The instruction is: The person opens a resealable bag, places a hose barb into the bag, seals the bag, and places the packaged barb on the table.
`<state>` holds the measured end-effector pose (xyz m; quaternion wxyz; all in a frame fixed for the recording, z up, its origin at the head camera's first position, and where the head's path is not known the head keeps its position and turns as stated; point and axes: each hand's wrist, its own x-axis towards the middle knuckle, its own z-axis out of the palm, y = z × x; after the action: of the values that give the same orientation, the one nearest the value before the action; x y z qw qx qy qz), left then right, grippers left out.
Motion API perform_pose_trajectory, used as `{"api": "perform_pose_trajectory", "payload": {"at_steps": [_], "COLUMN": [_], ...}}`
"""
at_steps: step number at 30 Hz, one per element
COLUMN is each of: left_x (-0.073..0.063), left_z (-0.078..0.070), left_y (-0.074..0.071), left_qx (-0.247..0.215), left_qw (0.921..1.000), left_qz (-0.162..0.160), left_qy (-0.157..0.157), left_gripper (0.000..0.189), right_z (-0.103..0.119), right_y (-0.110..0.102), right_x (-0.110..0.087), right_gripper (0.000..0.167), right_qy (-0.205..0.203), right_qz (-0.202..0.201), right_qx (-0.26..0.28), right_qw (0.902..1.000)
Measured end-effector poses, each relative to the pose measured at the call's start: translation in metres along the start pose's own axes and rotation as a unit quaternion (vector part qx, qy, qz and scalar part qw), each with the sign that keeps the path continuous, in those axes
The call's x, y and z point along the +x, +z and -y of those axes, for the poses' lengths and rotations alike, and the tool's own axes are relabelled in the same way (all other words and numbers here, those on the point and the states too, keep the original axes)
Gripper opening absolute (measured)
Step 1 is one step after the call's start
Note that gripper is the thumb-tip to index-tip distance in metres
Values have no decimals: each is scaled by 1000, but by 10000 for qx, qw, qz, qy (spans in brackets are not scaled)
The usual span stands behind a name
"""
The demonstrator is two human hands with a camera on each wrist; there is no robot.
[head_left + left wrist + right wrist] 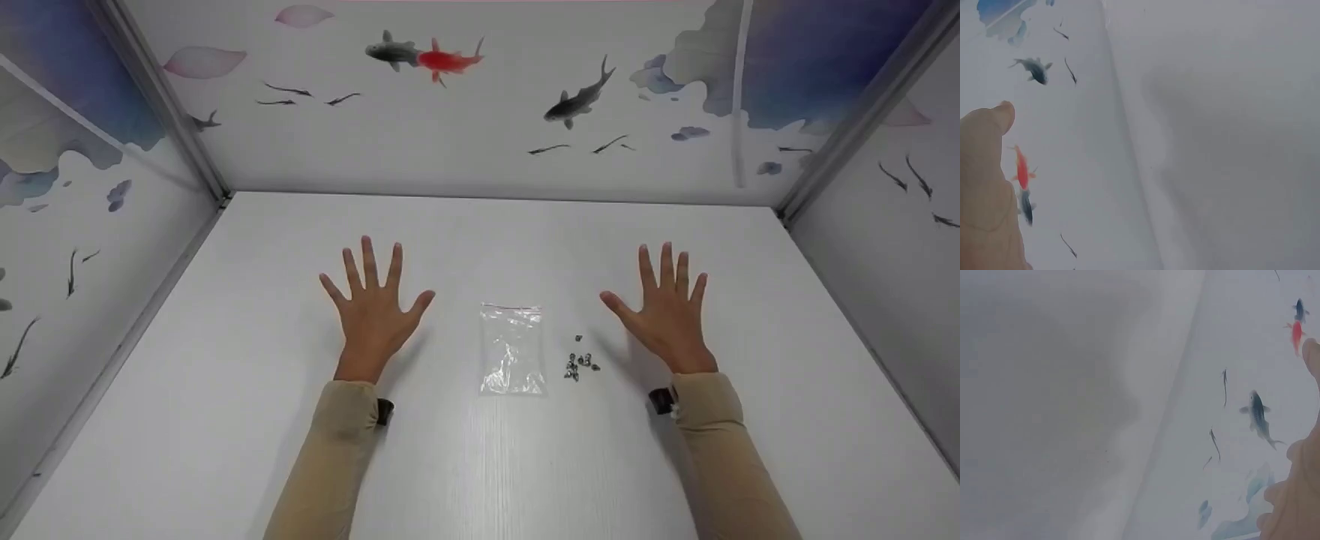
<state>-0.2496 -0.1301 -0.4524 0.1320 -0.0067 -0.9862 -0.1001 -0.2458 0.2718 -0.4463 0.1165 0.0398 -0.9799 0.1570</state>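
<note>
A clear zip-lock bag (512, 351) lies flat on the white table, its closure edge toward the back. Just right of it sits a loose cluster of several small shiny metal pieces (573, 366), too small to tell their kind. My left hand (373, 315) is spread wide, palm down, to the left of the bag, holding nothing. On the other side, my right hand (670, 319) is spread the same way, to the right of the metal pieces. In the left wrist view part of the left hand (985, 191) shows; in the right wrist view, part of the right hand (1300, 489).
Panels printed with fish and petals enclose the table (480, 465); the back panel (480, 150) meets its far edge, and side panels stand at left and right. Each wrist carries a small black camera below the hand.
</note>
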Motion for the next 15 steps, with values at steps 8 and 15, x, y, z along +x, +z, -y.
{"api": "perform_pose_trajectory", "payload": {"at_steps": [8,15], "left_x": [-1,-17], "left_z": [-6,-24], "left_y": [-15,-21], "left_qx": [-691,-1509], "left_qw": [9953,9790], "left_qz": [-615,93], "left_qy": [288,1367], "left_gripper": [77,71], "right_z": [8,26], "right_y": [-14,-21], "right_x": [5,11], "right_gripper": [83,70], "right_qy": [-664,-1300], "right_qz": [-205,993], "right_qx": [990,1531], "right_qw": [9927,9746]}}
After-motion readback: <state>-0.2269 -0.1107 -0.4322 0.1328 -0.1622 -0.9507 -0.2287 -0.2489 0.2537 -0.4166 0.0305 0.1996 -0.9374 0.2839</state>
